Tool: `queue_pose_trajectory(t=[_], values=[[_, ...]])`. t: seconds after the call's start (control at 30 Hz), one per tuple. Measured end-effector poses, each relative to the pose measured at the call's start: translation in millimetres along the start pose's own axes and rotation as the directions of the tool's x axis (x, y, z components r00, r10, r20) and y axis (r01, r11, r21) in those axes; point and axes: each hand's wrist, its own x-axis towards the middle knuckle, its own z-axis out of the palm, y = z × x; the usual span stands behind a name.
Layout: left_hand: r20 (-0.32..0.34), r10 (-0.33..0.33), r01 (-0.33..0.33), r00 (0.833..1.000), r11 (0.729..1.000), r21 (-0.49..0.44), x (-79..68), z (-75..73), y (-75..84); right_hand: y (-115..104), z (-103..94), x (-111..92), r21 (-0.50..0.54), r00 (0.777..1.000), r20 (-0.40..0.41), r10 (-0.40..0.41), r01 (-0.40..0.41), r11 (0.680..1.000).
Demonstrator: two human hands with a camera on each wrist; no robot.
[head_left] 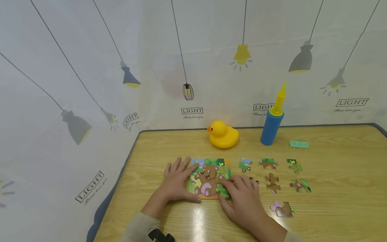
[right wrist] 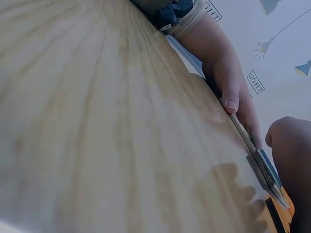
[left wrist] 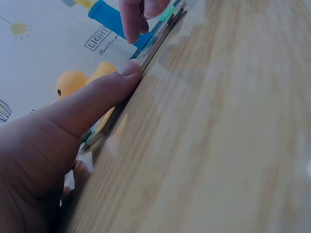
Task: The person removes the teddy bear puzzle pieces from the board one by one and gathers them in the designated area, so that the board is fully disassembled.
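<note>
A bear-picture puzzle board [head_left: 208,174] lies flat on the wooden table. My left hand [head_left: 177,183] rests along its left side, fingers straight and spread on top, thumb by the front edge. In the left wrist view that thumb [left wrist: 104,94] touches the board's edge. My right hand [head_left: 245,200] is at the lower right corner, with bent fingers. Its thumb and index finger pinch a green puzzle piece [head_left: 223,192] there; the fingers partly cover it. Loose puzzle pieces [head_left: 273,183] lie to the right, several in rows, one partly hidden behind the right hand.
Behind the board sits a yellow rubber duck [head_left: 224,136]. A blue hand pump [head_left: 272,126] with a yellow nozzle stands upright at the back right, near a mint-green toy block [head_left: 299,145]. Wall sheeting printed with lamps borders the table [head_left: 341,161] at the back and left.
</note>
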Motion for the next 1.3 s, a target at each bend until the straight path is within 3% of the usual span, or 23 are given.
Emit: queue_pose_trajectory(t=[0.23, 0.5, 0.7, 0.97, 1.3], values=[[-0.007, 0.010, -0.010, 1.000, 1.000, 0.009, -1.2, -3.6, 4.0, 0.1, 0.8, 0.0, -0.019, 0.997, 0.062, 0.038, -0.037, 0.999], [0.037, -0.034, 0.032, 0.999, 0.998, 0.047, -2.8, -7.2, 7.0, -2.5, 0.2, -0.6, -0.031, 0.996, 0.080, 0.043, -0.041, 0.999], [0.026, -0.019, 0.019, 0.999, 0.999, 0.027, -3.0, -6.8, 6.5, 0.2, 3.1, -1.2, -0.021, 0.992, 0.109, 0.071, -0.069, 0.997], [0.042, -0.030, 0.029, 0.999, 0.999, 0.034, -3.5, -11.2, 9.8, 0.5, 3.3, -1.1, 0.039, 0.993, 0.095, 0.075, -0.079, 0.996], [0.041, -0.034, 0.033, 0.999, 0.999, 0.035, -2.7, -10.7, 10.0, -0.7, 1.3, -1.6, 0.049, 0.997, 0.068, 0.026, -0.029, 0.998]])
